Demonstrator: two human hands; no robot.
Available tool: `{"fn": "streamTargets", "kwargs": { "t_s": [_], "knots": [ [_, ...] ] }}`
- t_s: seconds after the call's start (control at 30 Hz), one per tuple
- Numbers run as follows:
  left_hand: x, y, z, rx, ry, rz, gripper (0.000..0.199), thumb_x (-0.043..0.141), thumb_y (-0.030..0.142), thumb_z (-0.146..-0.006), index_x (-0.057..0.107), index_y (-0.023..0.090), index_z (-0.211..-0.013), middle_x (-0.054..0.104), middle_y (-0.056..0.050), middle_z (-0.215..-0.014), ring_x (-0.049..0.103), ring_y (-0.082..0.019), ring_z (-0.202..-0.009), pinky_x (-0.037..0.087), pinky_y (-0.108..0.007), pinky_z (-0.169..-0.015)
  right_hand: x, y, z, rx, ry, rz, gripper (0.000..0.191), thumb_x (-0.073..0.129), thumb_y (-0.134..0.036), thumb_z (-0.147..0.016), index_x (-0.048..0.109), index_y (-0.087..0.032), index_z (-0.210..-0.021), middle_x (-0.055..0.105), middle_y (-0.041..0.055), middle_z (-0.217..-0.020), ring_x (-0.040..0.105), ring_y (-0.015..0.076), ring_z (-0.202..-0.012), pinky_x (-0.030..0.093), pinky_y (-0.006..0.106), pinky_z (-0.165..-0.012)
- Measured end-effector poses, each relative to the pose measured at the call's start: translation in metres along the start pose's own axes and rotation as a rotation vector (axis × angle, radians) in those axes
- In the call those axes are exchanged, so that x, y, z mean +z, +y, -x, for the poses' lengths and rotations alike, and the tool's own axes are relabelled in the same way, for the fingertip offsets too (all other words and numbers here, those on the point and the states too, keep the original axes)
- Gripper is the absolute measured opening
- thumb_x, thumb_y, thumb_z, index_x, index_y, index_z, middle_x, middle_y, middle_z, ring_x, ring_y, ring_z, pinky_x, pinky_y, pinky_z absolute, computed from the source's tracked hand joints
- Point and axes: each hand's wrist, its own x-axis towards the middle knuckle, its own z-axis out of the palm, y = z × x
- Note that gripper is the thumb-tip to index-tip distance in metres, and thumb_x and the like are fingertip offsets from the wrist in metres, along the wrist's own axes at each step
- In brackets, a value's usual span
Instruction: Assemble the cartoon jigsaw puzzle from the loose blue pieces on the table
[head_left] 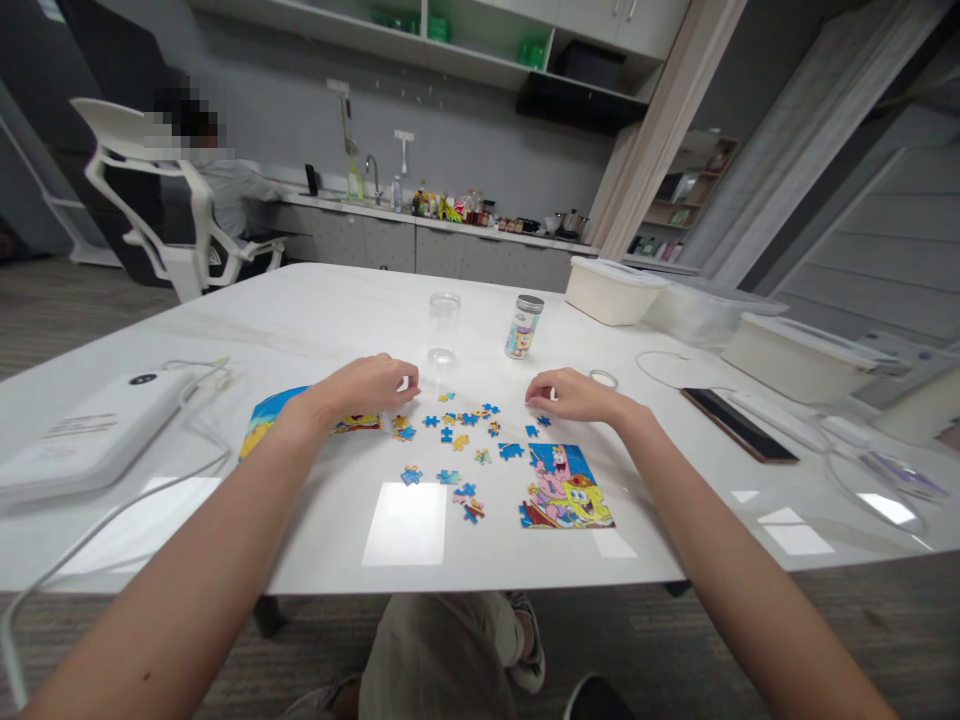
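Observation:
Loose jigsaw puzzle pieces (447,435), mostly blue and yellow, lie scattered on the white table between my hands. My left hand (375,384) hovers at the left of them, above a partly covered colourful picture sheet (274,408); its thumb and fingers are curled together. Right of the pieces, my right hand (568,395) is near the tabletop, thumb and fingertips bent toward each other. Whatever either hand may pinch is too small to make out. Below my right hand, a joined puzzle section (574,488) shows a pink and a yellow cartoon figure.
Behind the pieces stand a clear jar (443,328) and a lidded cartoon-printed canister (523,327). A ring-shaped lid (603,379) lies near my right hand. A phone (739,425), cables and storage boxes (613,292) are rightward; a white device (94,425) is left. A person sits beyond.

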Motion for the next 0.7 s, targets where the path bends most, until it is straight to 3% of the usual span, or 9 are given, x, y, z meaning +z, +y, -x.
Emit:
{"fn": "streamTargets", "kwargs": {
  "t_s": [0.13,0.37,0.7],
  "knots": [
    [-0.0004,0.0024,0.0009,0.03,-0.008,0.027,0.037,0.039,0.045,-0.087,0.067,0.023,-0.098,0.071,-0.007,-0.088,0.063,-0.021,-0.076,0.042,-0.028,-0.066,-0.0074,0.0046,0.0066,0.022,-0.056,-0.039,0.017,0.059,-0.025,-0.078,0.071,-0.017,-0.086,0.071,0.0061,-0.082,0.063,0.0177,-0.076,0.047,0.029,-0.07],
    [-0.0044,0.0057,0.0026,0.016,-0.028,0.035,0.035,0.041,0.043,-0.086,0.067,0.023,-0.095,0.072,-0.006,-0.086,0.064,-0.02,-0.076,0.042,-0.026,-0.065,-0.0016,0.0017,0.0046,-0.062,-0.133,-0.117,0.02,0.069,-0.032,-0.073,0.069,-0.018,-0.087,0.067,0.0068,-0.089,0.06,0.0165,-0.077,0.049,0.029,-0.071],
    [-0.0052,0.0068,0.0036,0.007,-0.056,0.005,0.037,0.039,0.044,-0.087,0.067,0.023,-0.098,0.072,-0.007,-0.088,0.063,-0.02,-0.076,0.042,-0.026,-0.066,-0.0082,0.0044,0.0079,0.008,-0.133,-0.07,0.015,0.059,-0.02,-0.076,0.07,-0.017,-0.085,0.069,0.0068,-0.085,0.061,0.0173,-0.077,0.047,0.03,-0.07]
  ]
}}
